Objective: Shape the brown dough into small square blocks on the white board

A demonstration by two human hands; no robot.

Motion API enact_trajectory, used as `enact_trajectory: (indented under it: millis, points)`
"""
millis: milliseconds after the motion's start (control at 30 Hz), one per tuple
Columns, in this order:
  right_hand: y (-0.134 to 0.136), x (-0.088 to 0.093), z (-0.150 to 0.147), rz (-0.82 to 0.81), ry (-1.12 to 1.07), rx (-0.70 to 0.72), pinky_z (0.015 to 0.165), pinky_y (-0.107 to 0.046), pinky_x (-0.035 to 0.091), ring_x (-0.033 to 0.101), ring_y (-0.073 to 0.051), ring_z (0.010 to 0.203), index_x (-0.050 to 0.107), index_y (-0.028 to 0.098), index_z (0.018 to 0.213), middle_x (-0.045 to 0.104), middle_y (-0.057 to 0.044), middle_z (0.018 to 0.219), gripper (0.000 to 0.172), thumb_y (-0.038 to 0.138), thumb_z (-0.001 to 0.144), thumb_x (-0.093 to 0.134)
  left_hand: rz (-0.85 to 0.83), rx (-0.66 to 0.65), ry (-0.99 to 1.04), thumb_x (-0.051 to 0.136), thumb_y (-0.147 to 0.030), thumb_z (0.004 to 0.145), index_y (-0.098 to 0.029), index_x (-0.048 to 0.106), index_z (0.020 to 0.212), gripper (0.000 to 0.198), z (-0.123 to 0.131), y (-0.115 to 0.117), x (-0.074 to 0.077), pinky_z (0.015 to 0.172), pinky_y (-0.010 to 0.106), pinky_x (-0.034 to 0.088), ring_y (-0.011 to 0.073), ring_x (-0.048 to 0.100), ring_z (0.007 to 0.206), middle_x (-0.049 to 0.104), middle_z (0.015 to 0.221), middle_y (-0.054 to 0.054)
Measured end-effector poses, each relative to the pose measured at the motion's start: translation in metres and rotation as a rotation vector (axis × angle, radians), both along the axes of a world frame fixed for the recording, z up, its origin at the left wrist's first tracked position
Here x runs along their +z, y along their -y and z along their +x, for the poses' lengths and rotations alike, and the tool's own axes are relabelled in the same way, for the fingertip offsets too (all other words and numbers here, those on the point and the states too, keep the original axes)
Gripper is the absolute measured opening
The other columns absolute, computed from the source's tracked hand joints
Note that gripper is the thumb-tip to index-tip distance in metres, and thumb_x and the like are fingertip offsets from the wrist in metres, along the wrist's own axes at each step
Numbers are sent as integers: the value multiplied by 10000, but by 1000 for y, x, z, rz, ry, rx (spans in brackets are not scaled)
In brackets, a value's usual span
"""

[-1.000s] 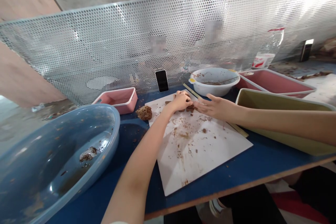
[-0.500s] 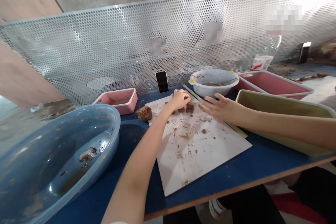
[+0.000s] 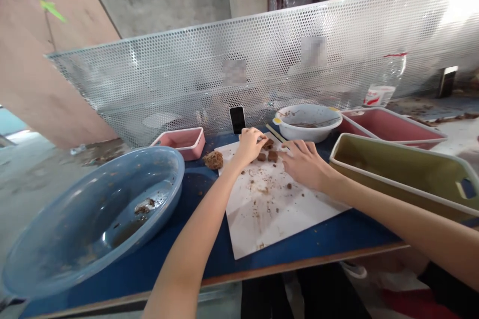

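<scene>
Near the far edge of a white board (image 3: 247,232), my left hand (image 3: 250,148) has its thumb and fingers closed on a brown piece of clay (image 3: 268,144). My right hand (image 3: 305,165) is open, its fingers stretched low over the board's right side beside the pieces. Between the hands sit small clay chunks, among them a blocky one (image 3: 273,156) and a smaller one (image 3: 261,157). Crumbs and brown smears cover the middle of the board. A rough, larger clay lump (image 3: 213,160) rests at the board's far left corner.
A large blue basin (image 3: 164,194) with wet residue stands left. Behind are a pink tray (image 3: 198,147), a phone (image 3: 237,120), a stick (image 3: 275,133) and a white bowl (image 3: 312,134). An olive bin (image 3: 396,172), a red bin (image 3: 407,127) and a bottle (image 3: 379,92) stand right.
My right hand has come down and closer to the clay chunks. A clay piece now shows at my left fingertips. The view has shifted, showing more of the left side.
</scene>
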State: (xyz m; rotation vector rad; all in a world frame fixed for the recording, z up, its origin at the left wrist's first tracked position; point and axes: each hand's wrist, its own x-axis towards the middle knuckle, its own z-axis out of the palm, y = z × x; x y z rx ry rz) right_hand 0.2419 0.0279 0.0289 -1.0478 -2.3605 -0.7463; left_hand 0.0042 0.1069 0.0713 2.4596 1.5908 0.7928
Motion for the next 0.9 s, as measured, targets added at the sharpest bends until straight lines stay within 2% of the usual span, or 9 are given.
enact_trajectory:
  millis: [167, 267, 367, 467, 500, 567, 700, 800, 900]
  points:
    - [-26, 8, -19, -138, -183, 28, 1041, -576, 492, 543, -406, 1293, 746, 209, 1390, 640, -219, 1469, 413, 340, 1142, 442, 29, 3, 101, 683, -359, 1117, -212, 862, 1020, 252, -42, 31, -22, 1202, 510, 486, 314, 674, 1210, 809, 1202, 107]
    - [-33, -2, -27, -152, -244, 17, 1061, -603, 497, 544, -416, 1290, 709, 184, 1459, 626, -234, 1482, 455, 316, 1139, 413, 7, 4, 176, 671, -436, 1122, -210, 827, 816, 412, -66, 48, -43, 1208, 514, 501, 297, 718, 1116, 808, 1097, 109]
    - [-35, -19, -28, -150, -258, 37, 1080, -631, 502, 548, -433, 1322, 623, 171, 1590, 625, -245, 1488, 519, 308, 1130, 424, 11, 38, 209, 667, -473, 1116, -214, 802, 707, 503, -85, 58, -60, 1222, 523, 503, 325, 701, 1195, 800, 1146, 136]
    - [-37, -30, -21, -167, -273, 63, 1088, -647, 509, 546, -444, 1346, 571, 192, 1648, 604, -241, 1528, 556, 345, 1130, 441, 65, 1, 199, 679, -285, 1069, -226, 885, 906, 269, -97, 60, -66, 1249, 544, 490, 325, 679, 1265, 763, 1281, 130]
    - [-38, -31, -18, -174, -285, 61, 1089, -651, 510, 545, -447, 1351, 561, 197, 1657, 597, -240, 1533, 562, 352, 1130, 441, 85, -7, 195, 643, -191, 1047, -235, 901, 986, 268, -100, 60, -66, 1248, 545, 494, 320, 668, 1284, 751, 1316, 124]
    - [-40, -31, -11, -193, -308, 44, 1086, -654, 513, 546, -450, 1353, 545, 204, 1671, 593, -237, 1524, 574, 359, 1128, 443, 93, -10, 159, 601, -77, 996, -260, 916, 997, 364, -106, 58, -65, 1226, 541, 510, 314, 656, 1260, 752, 1330, 110]
    - [-47, -29, -1, -243, -341, 18, 1080, -661, 516, 547, -454, 1346, 554, 223, 1671, 600, -223, 1493, 583, 386, 1119, 463, 147, 43, 145, 709, -136, 978, -273, 906, 1142, 290, -117, 55, -63, 1199, 532, 527, 331, 650, 1217, 773, 1253, 104]
    - [-51, -30, 2, -269, -364, 26, 1082, -687, 510, 550, -458, 1341, 578, 262, 1661, 618, -211, 1472, 581, 399, 1107, 466, 231, 180, 134, 682, -193, 1021, -240, 860, 1255, 298, -130, 52, -65, 1161, 544, 530, 357, 662, 1194, 776, 1171, 126]
    - [-54, -32, 2, -294, -365, 38, 1080, -682, 509, 557, -458, 1333, 619, 261, 1626, 632, -212, 1472, 564, 401, 1100, 472, 300, 338, 139, 626, -184, 1032, -207, 838, 1218, 283, -146, 47, -70, 1152, 549, 528, 377, 679, 1223, 777, 1213, 161]
